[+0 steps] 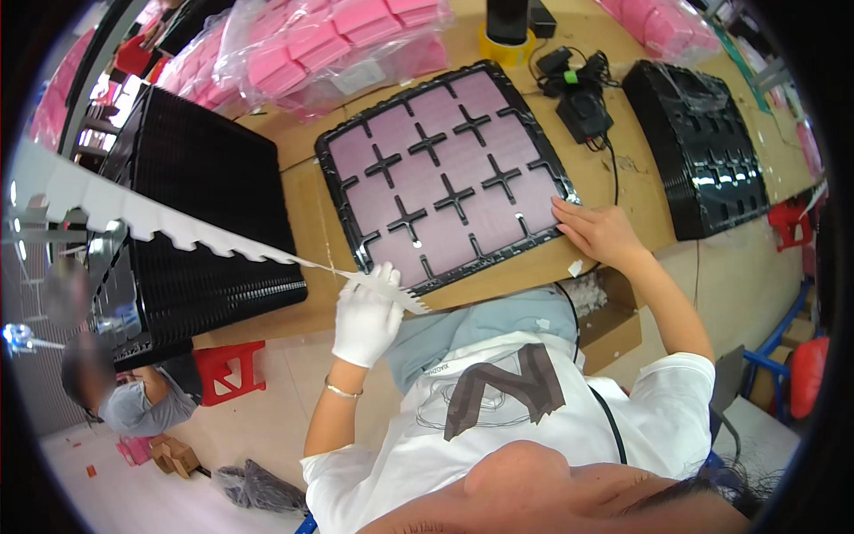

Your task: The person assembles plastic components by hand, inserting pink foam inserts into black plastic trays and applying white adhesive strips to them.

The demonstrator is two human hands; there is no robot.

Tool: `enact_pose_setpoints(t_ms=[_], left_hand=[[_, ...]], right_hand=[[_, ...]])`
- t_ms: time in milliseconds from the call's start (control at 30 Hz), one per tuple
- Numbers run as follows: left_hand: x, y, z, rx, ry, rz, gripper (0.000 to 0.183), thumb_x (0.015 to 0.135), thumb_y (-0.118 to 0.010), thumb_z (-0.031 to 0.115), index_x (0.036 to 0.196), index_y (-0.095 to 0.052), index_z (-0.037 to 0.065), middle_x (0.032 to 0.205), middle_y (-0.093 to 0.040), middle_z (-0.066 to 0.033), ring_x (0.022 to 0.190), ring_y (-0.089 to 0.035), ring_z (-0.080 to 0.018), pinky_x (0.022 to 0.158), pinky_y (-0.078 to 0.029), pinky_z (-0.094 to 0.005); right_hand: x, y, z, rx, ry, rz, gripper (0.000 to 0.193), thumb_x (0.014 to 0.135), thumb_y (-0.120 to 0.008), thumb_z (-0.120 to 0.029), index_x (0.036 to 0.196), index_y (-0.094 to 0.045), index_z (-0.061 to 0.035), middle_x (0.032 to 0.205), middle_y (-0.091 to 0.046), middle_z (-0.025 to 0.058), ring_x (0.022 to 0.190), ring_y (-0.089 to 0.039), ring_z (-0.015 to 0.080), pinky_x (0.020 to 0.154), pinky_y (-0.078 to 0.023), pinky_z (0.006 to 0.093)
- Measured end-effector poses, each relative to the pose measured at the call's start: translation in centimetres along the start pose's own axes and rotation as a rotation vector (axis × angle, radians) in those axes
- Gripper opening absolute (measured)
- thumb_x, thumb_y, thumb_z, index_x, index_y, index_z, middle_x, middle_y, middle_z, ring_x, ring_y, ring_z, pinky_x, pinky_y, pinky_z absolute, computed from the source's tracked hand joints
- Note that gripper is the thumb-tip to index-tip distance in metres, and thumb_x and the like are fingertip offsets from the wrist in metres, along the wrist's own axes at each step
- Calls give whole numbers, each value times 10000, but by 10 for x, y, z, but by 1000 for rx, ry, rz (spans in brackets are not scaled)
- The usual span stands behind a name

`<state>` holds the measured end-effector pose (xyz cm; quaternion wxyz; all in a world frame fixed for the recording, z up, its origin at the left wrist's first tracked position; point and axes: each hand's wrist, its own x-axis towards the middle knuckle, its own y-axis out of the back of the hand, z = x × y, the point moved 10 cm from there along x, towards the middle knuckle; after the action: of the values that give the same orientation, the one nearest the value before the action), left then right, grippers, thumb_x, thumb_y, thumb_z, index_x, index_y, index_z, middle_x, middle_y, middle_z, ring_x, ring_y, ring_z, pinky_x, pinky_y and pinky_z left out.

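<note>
A black plastic tray (499,173) lies on the table before me, with pink-lilac pieces (442,145) in its compartments and black cross-shaped dividers between them. My left hand (366,316), in a white glove, is at the tray's near left corner. Its fingers are closed on a long white strip with a toothed edge (222,238), which runs in from the upper left and ends just past the fingers. My bare right hand (601,233) rests its outstretched fingers on the tray's right rim near the near right corner, holding nothing.
A tall stack of black trays (209,214) stands left; another black stack (698,151) is at right. Behind are plastic-wrapped pink packs (311,44), a yellow tape roll (507,46) and black adapters (583,116). A person (147,396) and red stool (233,372) are at lower left.
</note>
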<state>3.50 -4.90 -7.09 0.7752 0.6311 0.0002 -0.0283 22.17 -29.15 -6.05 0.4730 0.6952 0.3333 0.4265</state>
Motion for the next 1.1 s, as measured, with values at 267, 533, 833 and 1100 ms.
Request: enact_pose_setpoints(t_ms=[267, 533, 833, 1100], left_hand=[[-10, -4, 2, -11, 78, -5, 360, 878, -563, 195, 1175, -597, -6, 1303, -575, -196, 1213, -538, -327, 1011, -414, -431], [-28, -6, -22, -44, 322, 365, 457, 875, -562, 189, 1280, -559, -23, 1367, -516, -221, 1311, -439, -377, 1120, -288, -489], [-41, -20, -61, 85, 687, 413, 474, 983, -426, 282, 1366, -484, 8, 1481, -415, -164, 1404, -332, -324, 1156, -156, -558], [-48, -12, -65, 79, 717, 344, 558, 960, -470, 359, 1404, -442, 22, 1512, -368, -162, 1425, -293, -325, 1144, -120, -606]], right_hand=[[-4, 0, -9, -84, -16, -74, 299, 894, -645, -299, 1081, -695, -71, 1221, -660, 3, 661, -668, 223, 572, -527, 328], [7, 6, 40, 103, -147, 192, 218, 930, -586, -177, 1085, -691, -65, 1212, -663, 65, 786, -694, 268, 673, -561, 354], [111, -72, -191, 268, 561, -65, 236, 751, -608, -95, 968, -701, -90, 1114, -690, 79, 698, -667, 246, 585, -515, 368], [117, -128, -217, 105, 514, -382, 157, 761, -621, -225, 784, -703, -93, 939, -677, 113, 692, -653, 274, 616, -507, 396]])
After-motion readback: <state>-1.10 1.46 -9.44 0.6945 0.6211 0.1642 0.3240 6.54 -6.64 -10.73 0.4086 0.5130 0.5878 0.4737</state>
